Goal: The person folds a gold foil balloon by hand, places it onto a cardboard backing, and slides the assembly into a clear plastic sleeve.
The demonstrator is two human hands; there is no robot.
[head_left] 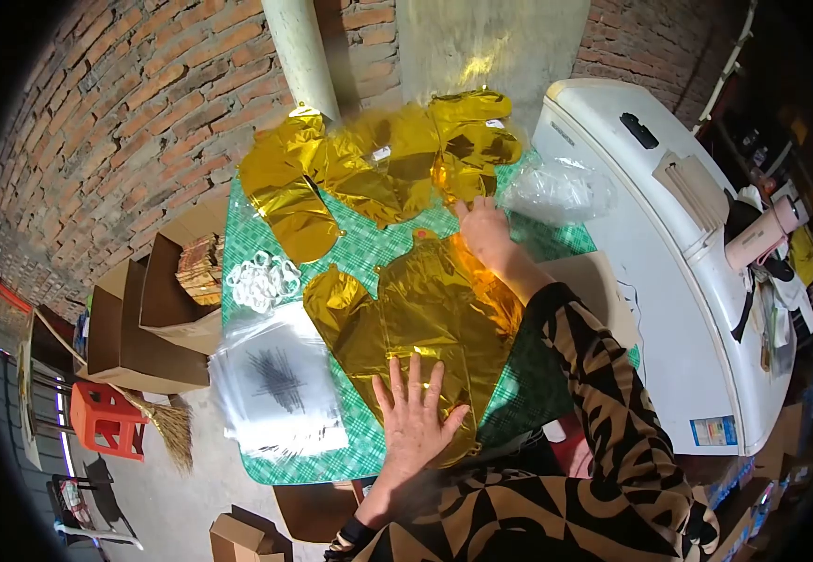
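A flat gold foil balloon (425, 300) is spread over the near part of the table, its shiny right side creased and glinting orange. My left hand (414, 412) lies palm down on its lower part, fingers spread. Farther off, my right hand (486, 234) is at the front edge of more gold foil balloons (369, 173) lying along the back. Its fingers are bent together on the foil edge there; the fingertips are partly hidden. The middle of that back foil looks blurred. Small white tags show on it.
On the green checked tablecloth (369, 459) lie clear plastic sleeves (280, 384), white rings (263, 281) and a clear plastic bag (561, 190). A white appliance (668, 253) borders the right. Open cardboard boxes (125, 328), a red stool (107, 421) and a broom (170, 431) are at left.
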